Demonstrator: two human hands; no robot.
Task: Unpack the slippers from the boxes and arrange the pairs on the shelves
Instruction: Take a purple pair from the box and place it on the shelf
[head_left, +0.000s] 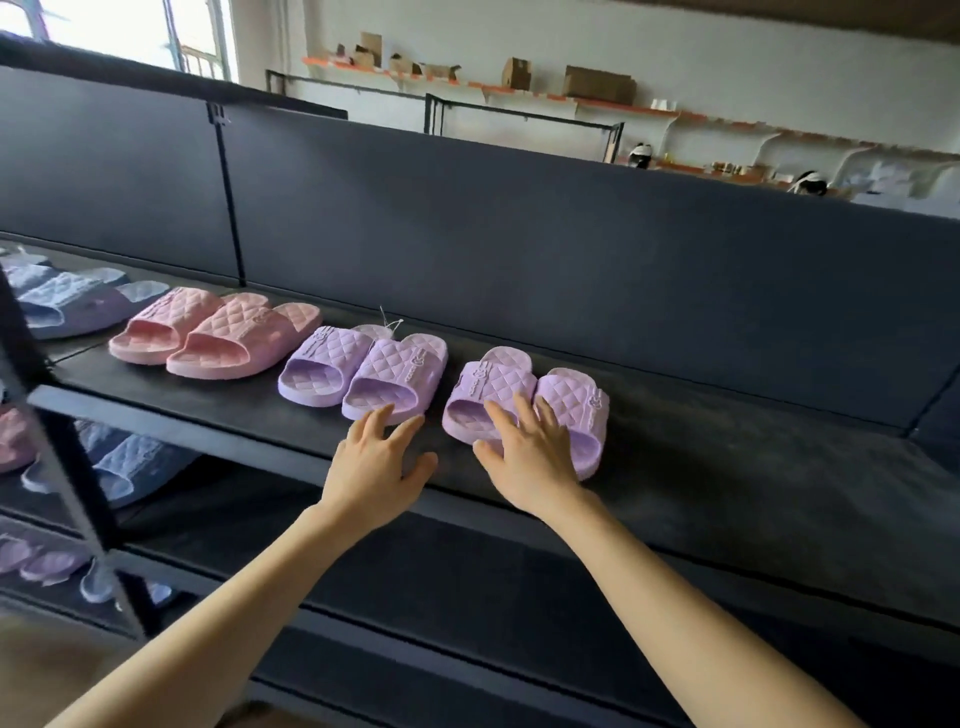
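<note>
Fingers (501, 415) of the right hand (530, 460): straight and spread apart, laid flat over the toe ends of the lilac pair (569, 400), clamping nothing. Fingers (378, 423) of the left hand (382, 460): likewise apart and relaxed, palm down, just left of the lilac pair; tips at the near edge of a second purple pair (363, 369), contact not clear. Under the lilac pair: the dark top shelf (727, 467), both slippers side by side and touching, open toes toward the person. Below and left of the lilac pair, on lower shelves: blue slippers (130, 467) and, lower still, blurred purple ones (47, 564). Further left of the lilac pair, past the second purple pair, in the same row: a pink pair (213, 332), then a blue pair (67, 306) partly hidden by the frame post. Directly beyond the lilac pair: a dark back panel (519, 234). Far beyond it, high on a white wall: an orange wall shelf (540, 95) carrying cardboard boxes (597, 83).
</note>
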